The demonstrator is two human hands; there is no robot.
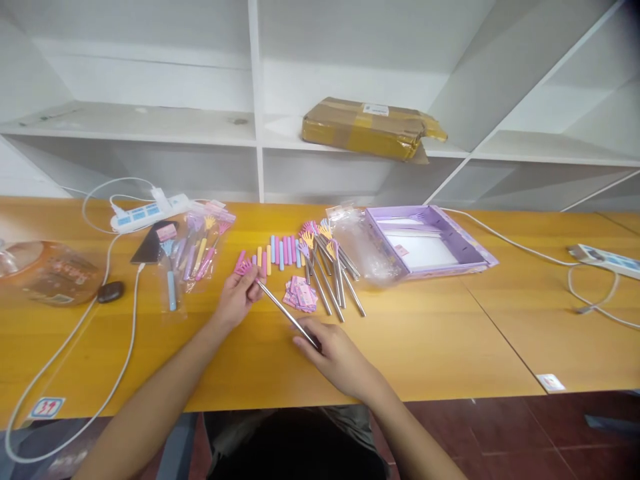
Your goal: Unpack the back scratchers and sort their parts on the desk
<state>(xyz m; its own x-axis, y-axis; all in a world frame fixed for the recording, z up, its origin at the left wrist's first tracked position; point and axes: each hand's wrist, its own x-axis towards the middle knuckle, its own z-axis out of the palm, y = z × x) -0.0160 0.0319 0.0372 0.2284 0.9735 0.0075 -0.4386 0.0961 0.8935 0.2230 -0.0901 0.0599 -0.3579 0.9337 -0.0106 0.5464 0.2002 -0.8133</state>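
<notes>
A back scratcher with a pink claw head and a bare metal rod slants between my hands above the table. My left hand pinches it just below the pink head. Around the rod's lower end, the fingers of my right hand are closed. Beyond my hands lies a row of pink, blue and yellow handle sleeves. A small pile of pink printed cards sits nearer to me. Several more metal-rod back scratchers with coloured claw heads are heaped to the right of the cards.
Bagged back scratchers lie left, near a power strip, black phone and orange tub. Clear plastic bags and a purple box stand right. Cables cross the table; a taped carton rests on the shelf.
</notes>
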